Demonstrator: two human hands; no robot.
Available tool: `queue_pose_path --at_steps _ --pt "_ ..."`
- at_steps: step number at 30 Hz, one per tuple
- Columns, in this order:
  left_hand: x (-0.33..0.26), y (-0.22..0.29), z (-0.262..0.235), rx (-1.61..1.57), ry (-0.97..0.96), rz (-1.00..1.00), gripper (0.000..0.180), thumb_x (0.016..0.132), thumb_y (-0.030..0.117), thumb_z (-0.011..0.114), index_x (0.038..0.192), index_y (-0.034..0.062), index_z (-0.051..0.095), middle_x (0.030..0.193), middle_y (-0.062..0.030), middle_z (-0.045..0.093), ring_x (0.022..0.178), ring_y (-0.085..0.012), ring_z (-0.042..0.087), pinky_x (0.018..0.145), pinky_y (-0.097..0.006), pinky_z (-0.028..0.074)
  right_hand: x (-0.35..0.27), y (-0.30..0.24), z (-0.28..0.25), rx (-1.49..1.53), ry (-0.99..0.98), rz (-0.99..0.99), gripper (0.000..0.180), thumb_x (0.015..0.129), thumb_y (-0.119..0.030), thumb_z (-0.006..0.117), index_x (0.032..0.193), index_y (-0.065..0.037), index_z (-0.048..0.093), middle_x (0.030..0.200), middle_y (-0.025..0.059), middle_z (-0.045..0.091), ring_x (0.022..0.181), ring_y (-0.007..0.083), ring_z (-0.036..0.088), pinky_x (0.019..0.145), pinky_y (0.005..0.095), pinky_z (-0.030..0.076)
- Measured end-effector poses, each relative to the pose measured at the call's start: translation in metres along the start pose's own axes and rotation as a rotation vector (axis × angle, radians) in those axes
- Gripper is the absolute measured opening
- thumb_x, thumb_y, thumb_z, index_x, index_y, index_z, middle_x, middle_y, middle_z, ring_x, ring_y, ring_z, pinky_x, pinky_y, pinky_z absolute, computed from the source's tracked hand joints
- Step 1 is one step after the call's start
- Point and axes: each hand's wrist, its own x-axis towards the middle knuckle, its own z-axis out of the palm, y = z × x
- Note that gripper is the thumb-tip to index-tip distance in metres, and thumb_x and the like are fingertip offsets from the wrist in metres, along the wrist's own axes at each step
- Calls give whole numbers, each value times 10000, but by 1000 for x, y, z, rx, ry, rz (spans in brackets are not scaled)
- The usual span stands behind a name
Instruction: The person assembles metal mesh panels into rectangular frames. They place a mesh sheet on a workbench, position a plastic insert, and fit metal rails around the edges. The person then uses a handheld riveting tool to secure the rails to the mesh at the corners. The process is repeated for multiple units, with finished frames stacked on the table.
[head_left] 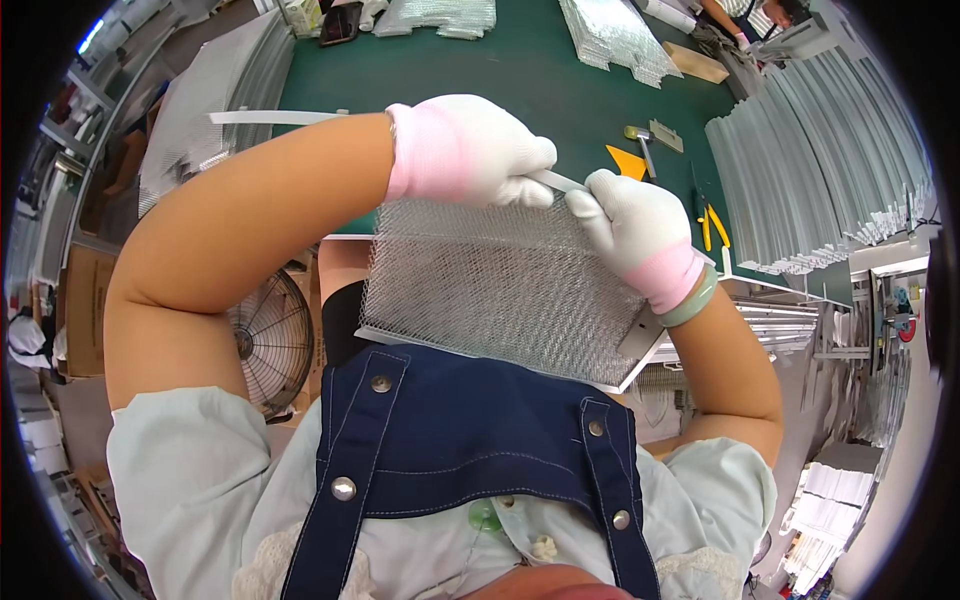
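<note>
- Strip (558, 180), white and narrow: just above the far part of the mesh panel (490, 290); probably light, bendable and slippery against knit gloves, best pinched close to the working spot.
- Left hand (490, 155), over the panel's far edge: narrow grip, thumb and fingers closed on the strip.
- Right hand (632, 215), over the panel's far right corner: fingertips pinching the same strip.
- Panel: between apron (470, 430) and worktop (450, 75); likely light and easily dented, safer held by its pale frame edge (641, 366).
- Beyond the panel, to its right: hammer (646, 153), orange scraper (627, 162), yellow-handled pliers (719, 226), sheet stack (820, 150).
- Left of the panel: fan (272, 335); left forearm (260, 215) obstructing the worktop.
</note>
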Motion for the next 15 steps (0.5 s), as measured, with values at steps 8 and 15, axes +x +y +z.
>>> queue_pose_path --at_steps 8,15 --pt "-7 -7 9 -70 0 -37 305 985 346 571 979 42 600 789 -168 649 794 -358 663 713 -437 526 9 4 5 363 -87 22 294 951 -299 640 928 -6 654 719 137 637 645 261 632 609 392 501" --pt "-15 -14 -11 -256 -164 -88 309 983 305 571 1104 25 622 886 -140 670 852 -285 661 776 -401 511 36 -5 -8 700 -375 103 290 934 -191 632 1078 60 653 822 99 658 754 139 593 724 312 494"
